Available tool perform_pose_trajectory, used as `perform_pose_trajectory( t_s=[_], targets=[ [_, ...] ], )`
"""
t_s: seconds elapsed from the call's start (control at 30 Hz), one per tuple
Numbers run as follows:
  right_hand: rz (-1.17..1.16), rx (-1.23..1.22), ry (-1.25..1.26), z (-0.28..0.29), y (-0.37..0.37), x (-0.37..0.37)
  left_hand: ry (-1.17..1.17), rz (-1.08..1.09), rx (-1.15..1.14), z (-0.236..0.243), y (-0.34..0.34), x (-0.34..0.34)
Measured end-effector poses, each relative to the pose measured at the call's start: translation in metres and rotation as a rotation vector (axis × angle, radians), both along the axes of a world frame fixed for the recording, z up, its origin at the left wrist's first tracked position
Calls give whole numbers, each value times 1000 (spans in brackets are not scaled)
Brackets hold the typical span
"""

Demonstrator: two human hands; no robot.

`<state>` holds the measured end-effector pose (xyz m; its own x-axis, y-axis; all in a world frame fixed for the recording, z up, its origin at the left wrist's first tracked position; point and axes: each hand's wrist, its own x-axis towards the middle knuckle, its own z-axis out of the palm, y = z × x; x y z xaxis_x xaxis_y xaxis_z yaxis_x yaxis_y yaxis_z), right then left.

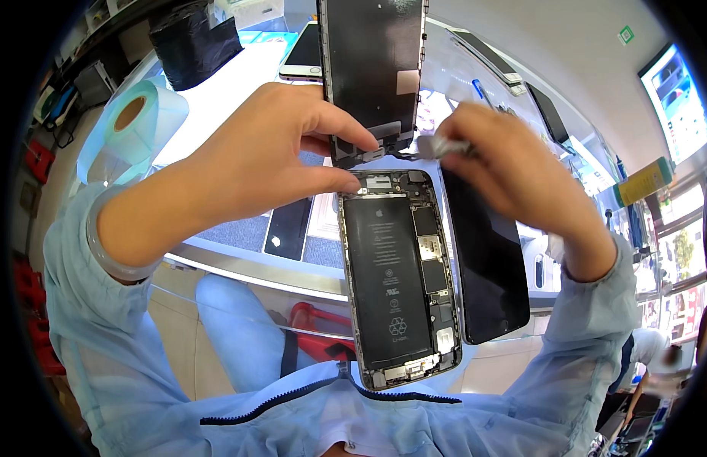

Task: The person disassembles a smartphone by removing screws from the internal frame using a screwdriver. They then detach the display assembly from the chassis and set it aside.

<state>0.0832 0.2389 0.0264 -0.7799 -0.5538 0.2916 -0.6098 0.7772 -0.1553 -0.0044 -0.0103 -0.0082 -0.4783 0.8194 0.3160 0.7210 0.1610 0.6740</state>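
Observation:
An opened smartphone body point(395, 282) with a black battery and circuit boards hangs in front of me. Its detached screen panel point(372, 68) is folded upward, still joined at the top edge. My left hand point(254, 167) pinches the top corner of the phone body and the lower edge of the screen panel between thumb and fingers. My right hand point(513, 175) holds a small silvery tool point(441, 146) at the connector area near the hinge. A second black phone point(486, 259) hangs beside the opened body under my right hand.
A white counter point(231, 84) carries a roll of pale blue film point(129, 126), a black bag point(193, 46), and several phones, one white point(304, 57). A dark phone point(286, 227) lies on a grey mat. A screen point(677, 99) glows at far right.

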Motion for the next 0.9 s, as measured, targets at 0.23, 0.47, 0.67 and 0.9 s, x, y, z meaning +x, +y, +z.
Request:
perform_pose_trajectory(
  t_s=[0.23,0.47,0.67,0.9],
  targets=[
    [-315,144,31,29,54,-18,23,-8,-13,3,0,0],
    [-762,295,-116,4,94,-40,24,-16,-2,5,-1,1],
    [-558,246,55,8,92,-37,2,-39,37,5,1,0],
    [20,-151,-165,15,13,-10,-4,-28,31,4,2,1]
  ],
)
